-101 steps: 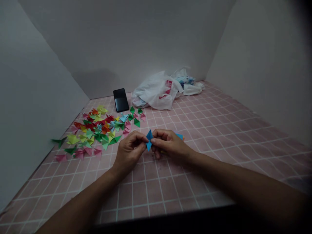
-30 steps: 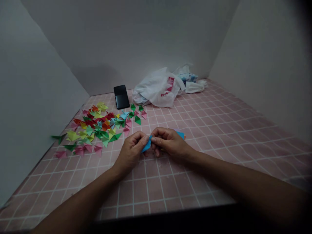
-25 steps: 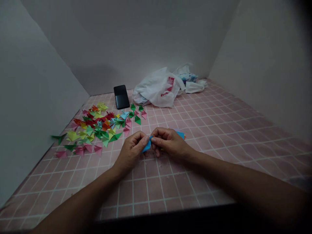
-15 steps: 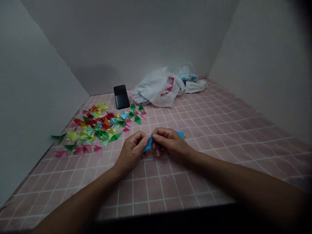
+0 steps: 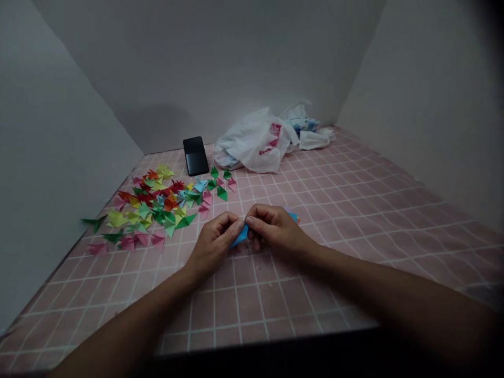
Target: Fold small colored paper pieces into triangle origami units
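My left hand [image 5: 214, 244] and my right hand [image 5: 273, 228] meet just above the pink checked surface [image 5: 338, 210], and both pinch a small folded blue paper [image 5: 240, 235] between thumb and fingers. Only a narrow blue sliver of it shows between the fingertips. Behind my right hand lies a small stack of blue and orange paper [image 5: 294, 217], mostly hidden by the knuckles. To the left spreads a pile of folded paper triangles [image 5: 157, 205] in red, green, yellow, pink and light blue.
A black phone [image 5: 196, 155] lies at the back near the wall. Beside it sit crumpled white plastic bags [image 5: 260, 140]. White walls close in the surface on the left, back and right.
The blue paper went from a wider upright shape to a narrow folded sliver pressed between my fingers. Both hands stayed in nearly the same place.
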### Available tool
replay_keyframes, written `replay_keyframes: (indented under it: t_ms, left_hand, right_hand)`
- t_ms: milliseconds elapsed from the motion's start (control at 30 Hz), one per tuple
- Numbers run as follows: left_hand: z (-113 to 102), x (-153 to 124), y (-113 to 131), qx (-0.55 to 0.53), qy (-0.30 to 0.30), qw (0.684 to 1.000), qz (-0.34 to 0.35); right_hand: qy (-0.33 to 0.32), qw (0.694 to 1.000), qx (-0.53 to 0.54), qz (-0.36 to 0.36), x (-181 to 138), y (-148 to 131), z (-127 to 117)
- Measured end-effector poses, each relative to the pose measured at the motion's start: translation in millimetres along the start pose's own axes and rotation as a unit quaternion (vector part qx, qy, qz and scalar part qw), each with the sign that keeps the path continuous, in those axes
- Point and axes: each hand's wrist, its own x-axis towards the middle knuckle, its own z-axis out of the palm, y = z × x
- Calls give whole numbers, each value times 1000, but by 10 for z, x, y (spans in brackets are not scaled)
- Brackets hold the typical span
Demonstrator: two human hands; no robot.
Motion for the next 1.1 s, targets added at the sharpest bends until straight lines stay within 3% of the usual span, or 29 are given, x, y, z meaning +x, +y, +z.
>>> replay_keyframes:
  t_ms: [300,500,700,867,1100]
  left_hand:
    - [10,2,16,-11,32,999,-20]
    - [2,32,-1,-39,36,998,-17]
    - [0,43,8,-17,53,998,1]
    - [7,30,31,4,40,999,-1]
    - [-1,15,52,48,68,996,35]
  right_hand:
    - [3,1000,15,3,16,25,-3]
    - [41,999,-12,-20,14,9,-4]
    - [19,1000,4,-1,21,8,4]
    - [56,998,-29,-23,12,-14,-4]
    - [33,999,7,-38,22,-5,-19]
